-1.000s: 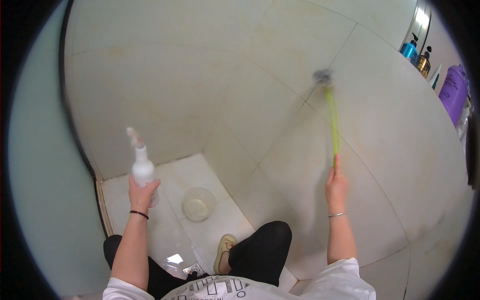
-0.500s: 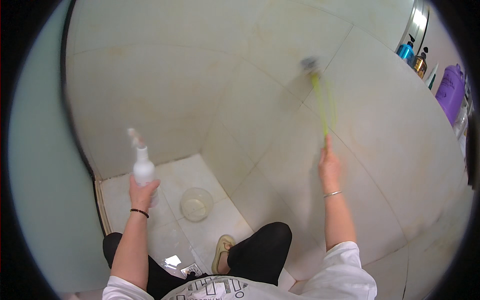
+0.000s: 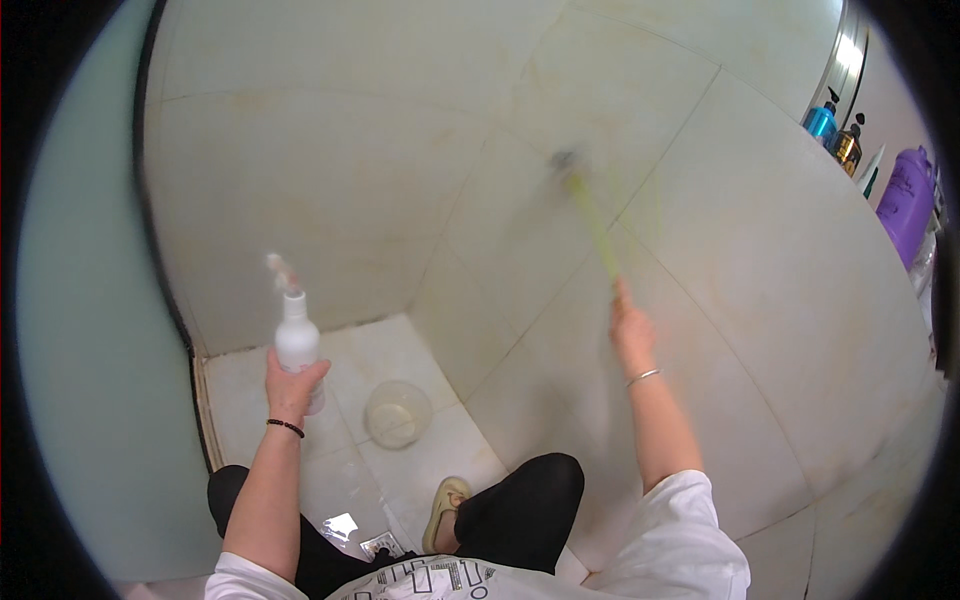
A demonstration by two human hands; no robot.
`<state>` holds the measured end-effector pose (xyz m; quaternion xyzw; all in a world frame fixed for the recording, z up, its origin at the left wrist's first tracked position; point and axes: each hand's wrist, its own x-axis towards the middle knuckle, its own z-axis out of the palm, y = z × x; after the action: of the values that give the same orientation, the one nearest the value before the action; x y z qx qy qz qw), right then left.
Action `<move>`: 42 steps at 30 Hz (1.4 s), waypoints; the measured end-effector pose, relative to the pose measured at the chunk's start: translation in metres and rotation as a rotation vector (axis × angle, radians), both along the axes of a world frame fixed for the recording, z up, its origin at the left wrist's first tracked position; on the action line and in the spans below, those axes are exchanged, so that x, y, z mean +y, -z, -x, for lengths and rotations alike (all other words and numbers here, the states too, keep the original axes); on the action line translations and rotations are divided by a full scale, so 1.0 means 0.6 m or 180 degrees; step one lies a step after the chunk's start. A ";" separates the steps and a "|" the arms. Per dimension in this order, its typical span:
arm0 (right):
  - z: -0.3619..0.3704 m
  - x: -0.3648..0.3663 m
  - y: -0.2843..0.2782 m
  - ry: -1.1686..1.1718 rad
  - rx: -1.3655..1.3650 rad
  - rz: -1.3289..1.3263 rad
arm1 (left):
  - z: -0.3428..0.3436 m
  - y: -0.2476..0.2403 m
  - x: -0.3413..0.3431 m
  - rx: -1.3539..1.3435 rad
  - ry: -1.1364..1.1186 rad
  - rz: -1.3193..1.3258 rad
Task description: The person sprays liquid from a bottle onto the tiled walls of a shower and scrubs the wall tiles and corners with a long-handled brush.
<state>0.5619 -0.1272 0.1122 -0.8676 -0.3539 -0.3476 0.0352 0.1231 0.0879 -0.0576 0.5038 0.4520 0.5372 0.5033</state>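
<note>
My left hand is wrapped round the body of a white spray bottle, which stands upright above the floor with its nozzle at the top, smeared by motion. Out to the right, my right hand grips the end of a long yellow-green-handled scrubbing brush. Its grey head is blurred and lies at the tiled wall, near the corner; whether it touches the tile is hard to tell. Faint yellowish stains mark the tiles.
A clear round basin rests on the tiled floor between my arms, with a floor drain close to my feet. A frosted glass panel borders the left. At upper right stand a blue pump bottle, an amber pump bottle and a purple bottle.
My right hand and the brush have swung left and slightly down across the wall. My left hand keeps hold of the spray bottle in nearly the same place.
</note>
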 end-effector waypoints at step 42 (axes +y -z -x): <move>-0.008 -0.334 0.177 -0.0145 0.0339 -0.0895 | -0.024 -0.022 -0.043 0.0330 0.0183 -0.0087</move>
<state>0.5664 -0.3274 0.0060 -0.8630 -0.3190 -0.3464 0.1830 0.1375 0.0622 -0.0445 0.5505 0.4554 0.5018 0.4876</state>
